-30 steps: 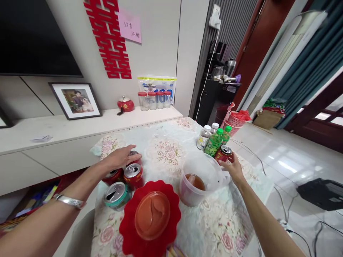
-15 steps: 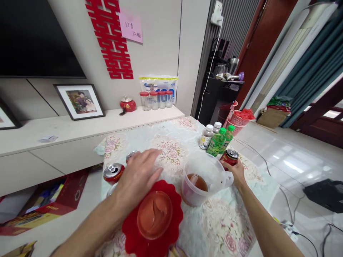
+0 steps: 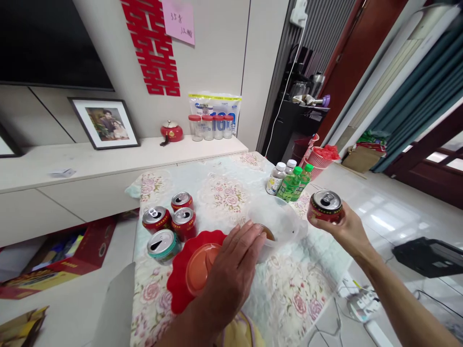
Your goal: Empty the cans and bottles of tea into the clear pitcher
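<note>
While lifted clear of the table near its right edge, one red aluminium drink can (image 3: 324,208) (cylindrical, silver top with ring tab) is clasped in the right hand (image 3: 349,231), whose fingers wrap its side from below. The left hand (image 3: 231,272) is flat, fingers spread, and holds nothing. It hovers over the red scalloped plastic dish (image 3: 177,284) and the smooth round orange lid (image 3: 195,265) lying in it. Its fingertips reach the near rim of the translucent plastic jug (image 3: 280,219); whether they touch it cannot be told. The jug holds shallow brown liquid. Left of the dish stand three further red cans (image 3: 155,219), tightly clustered, and one teal can (image 3: 161,245), all upright. Behind the jug are four small capped plastic bottles (image 3: 289,183), two green and two pale. All rest on a matte floral-print tablecloth (image 3: 224,193) with pink roses.
</note>
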`<state>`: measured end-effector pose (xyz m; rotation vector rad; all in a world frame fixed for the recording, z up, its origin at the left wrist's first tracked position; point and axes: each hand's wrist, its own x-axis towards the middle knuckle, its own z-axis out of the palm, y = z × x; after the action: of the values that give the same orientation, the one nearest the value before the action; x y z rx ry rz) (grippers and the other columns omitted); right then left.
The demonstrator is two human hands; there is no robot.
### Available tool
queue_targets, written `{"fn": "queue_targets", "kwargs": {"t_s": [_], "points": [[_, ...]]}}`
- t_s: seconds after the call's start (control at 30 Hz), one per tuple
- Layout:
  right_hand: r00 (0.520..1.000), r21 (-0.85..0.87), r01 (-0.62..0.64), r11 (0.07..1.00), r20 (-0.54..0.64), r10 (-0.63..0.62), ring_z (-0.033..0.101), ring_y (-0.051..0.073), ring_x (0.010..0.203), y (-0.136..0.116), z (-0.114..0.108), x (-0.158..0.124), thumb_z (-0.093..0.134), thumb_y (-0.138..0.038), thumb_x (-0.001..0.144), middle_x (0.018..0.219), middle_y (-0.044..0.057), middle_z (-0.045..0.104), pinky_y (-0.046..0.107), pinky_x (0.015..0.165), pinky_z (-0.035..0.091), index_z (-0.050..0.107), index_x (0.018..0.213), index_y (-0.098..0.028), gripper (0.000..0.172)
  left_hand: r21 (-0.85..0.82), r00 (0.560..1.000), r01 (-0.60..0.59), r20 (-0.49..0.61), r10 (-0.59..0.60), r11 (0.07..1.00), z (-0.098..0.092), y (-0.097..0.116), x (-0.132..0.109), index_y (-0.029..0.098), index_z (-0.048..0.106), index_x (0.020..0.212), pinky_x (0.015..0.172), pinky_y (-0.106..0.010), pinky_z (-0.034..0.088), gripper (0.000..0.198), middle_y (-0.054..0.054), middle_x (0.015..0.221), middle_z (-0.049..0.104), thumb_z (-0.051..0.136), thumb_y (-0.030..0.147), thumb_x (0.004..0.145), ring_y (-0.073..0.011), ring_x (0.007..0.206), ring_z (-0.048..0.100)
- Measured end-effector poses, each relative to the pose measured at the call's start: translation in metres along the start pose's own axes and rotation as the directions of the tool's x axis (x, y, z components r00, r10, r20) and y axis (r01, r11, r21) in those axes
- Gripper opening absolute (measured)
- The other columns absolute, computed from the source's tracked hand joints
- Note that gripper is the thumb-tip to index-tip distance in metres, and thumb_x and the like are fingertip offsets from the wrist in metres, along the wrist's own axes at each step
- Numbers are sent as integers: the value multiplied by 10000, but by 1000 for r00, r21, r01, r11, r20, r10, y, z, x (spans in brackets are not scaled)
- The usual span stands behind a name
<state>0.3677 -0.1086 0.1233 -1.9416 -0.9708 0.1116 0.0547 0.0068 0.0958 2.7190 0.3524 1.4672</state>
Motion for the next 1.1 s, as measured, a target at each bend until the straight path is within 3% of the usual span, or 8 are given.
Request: {"fn": "queue_targets", "kwargs": {"t_s": [0.07, 0.2, 0.53, 0.8, 1.1], "points": [[996, -87, 85, 993, 20, -84, 681, 270, 871, -16, -3, 1, 866, -522, 628, 1038, 84, 750, 418, 768, 562, 669, 1215, -194, 701, -15, 1000, 16, -14, -17, 1000, 3, 0, -2, 101, 641, 1333, 1175, -445, 570, 357, -125, 1315, 756, 421, 45, 1058, -229, 1369, 652], [961, -226, 274, 935, 90, -260, 692, 322, 1065, -38, -4, 6, 805, -474, 685, 1213, 100, 725, 484, 939, 553, 638, 1307, -209, 696, -33, 998, 45, -52, -46, 998, 5, 2, -3, 119, 655, 1310, 1185, -447, 559, 347, -110, 1301, 762, 425, 47, 1059, -221, 1367, 653], [775, -435, 630, 643, 309, -551, 661, 339, 1137, -57, -9, 20, 665, -343, 860, 1244, 121, 684, 498, 945, 561, 529, 1377, -220, 549, -51, 994, 98, -43, -100, 994, 10, 6, -6, 118, 630, 1382, 1166, -459, 581, 434, -108, 1355, 749, 404, -3, 1032, -218, 1385, 639], [655, -541, 737, 405, 426, -624, 629, 371, 1119, -66, -7, 25, 602, -271, 883, 1271, 168, 655, 513, 883, 543, 517, 1380, -180, 513, -75, 993, 104, -46, -107, 992, 11, 5, -7, 112, 621, 1391, 1166, -477, 581, 436, -114, 1349, 751, 412, -3, 1026, -236, 1378, 647], [590, -605, 756, 250, 465, -660, 627, 374, 1139, -73, -5, 24, 566, -218, 873, 1279, 178, 666, 490, 869, 516, 509, 1408, -154, 542, -84, 992, 105, -68, -110, 991, 12, 6, -7, 113, 634, 1348, 1155, -470, 590, 423, -112, 1326, 759, 420, -21, 1009, -231, 1362, 659]]}}
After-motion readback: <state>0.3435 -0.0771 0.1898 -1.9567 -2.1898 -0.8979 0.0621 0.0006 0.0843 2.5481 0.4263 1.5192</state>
